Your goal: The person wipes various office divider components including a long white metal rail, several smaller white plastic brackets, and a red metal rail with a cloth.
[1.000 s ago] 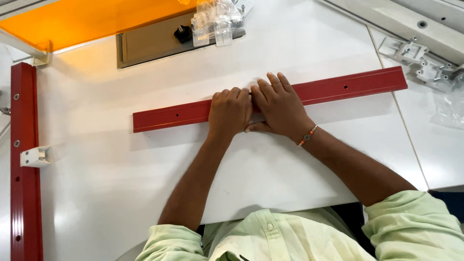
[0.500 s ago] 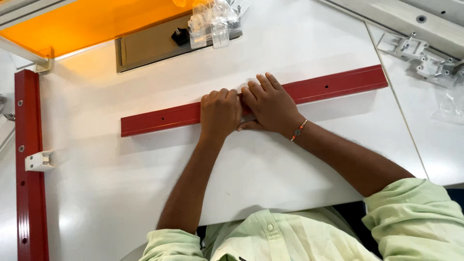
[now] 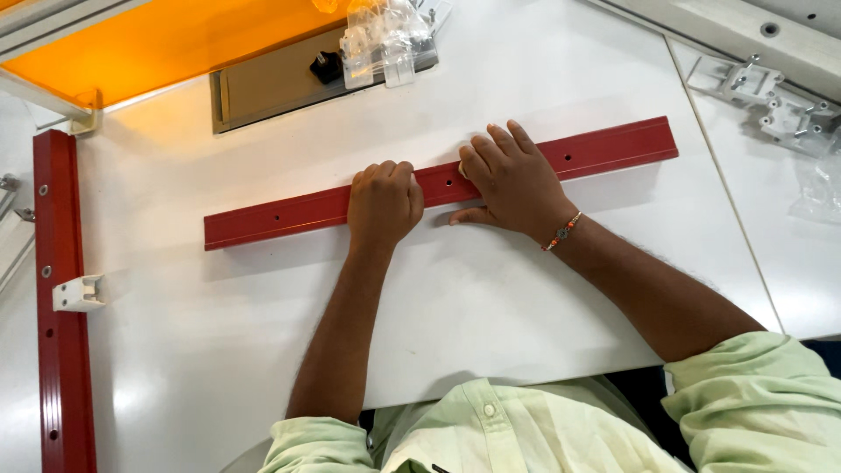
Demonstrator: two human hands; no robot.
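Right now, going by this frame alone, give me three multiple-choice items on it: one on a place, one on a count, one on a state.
1. Where does the second red rail lie?
A. along the left edge of the white table
B. under the orange panel
C. across the person's lap

2. How many hands rest on the long red rail?
A. none
B. one
C. two

3. How is the left hand set?
A. flat, fingers spread
B. curled into a fist on the rail
C. lifted off the table

Key: 1 A, it runs lengthwise at the table's left side. 2 C, the left hand and the right hand both lie on it. 3 B, its fingers are folded under, knuckles up.
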